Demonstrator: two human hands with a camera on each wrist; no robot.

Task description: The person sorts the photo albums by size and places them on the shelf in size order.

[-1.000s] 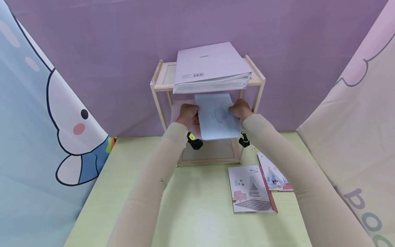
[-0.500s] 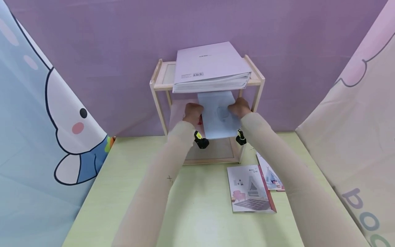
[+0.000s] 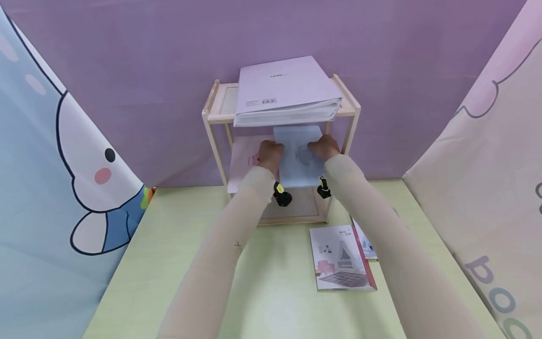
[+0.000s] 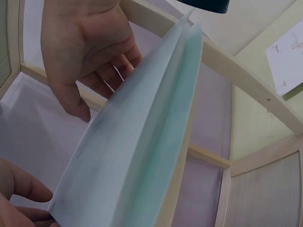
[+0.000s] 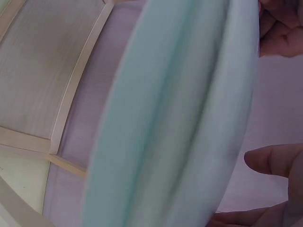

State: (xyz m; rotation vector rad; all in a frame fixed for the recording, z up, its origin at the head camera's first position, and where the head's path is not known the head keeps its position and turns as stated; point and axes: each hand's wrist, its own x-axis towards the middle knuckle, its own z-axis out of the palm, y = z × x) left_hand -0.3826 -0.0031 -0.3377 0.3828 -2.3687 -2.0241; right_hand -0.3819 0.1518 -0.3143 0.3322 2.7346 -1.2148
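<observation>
A light-blue booklet [image 3: 298, 162] with a faint drawing is held by both hands inside the wooden rack, below its top shelf. In the head view my left hand [image 3: 270, 154] grips the left edge and my right hand [image 3: 325, 147] the right edge, thumb over the cover. From underneath, the left wrist view shows its pale blue and mint-green leaves [image 4: 161, 142] slightly fanned. A pink booklet [image 3: 242, 162] with a small red picture is left of it, partly covered by my left hand and sleeve; what supports it is hidden.
The wooden rack [image 3: 350, 134] stands against a purple backdrop. Thick white-covered volumes [image 3: 285, 87] lie on its top, overhanging the front edge. Two illustrated books, one in front [image 3: 342, 256] and one behind [image 3: 367, 242], overlap on the pale table right of it. Printed cloth hangs at both sides.
Both hands have kept their grip on the light-blue booklet. The left hand has moved right with the booklet, uncovering more of the pink booklet. The view has shifted slightly.
</observation>
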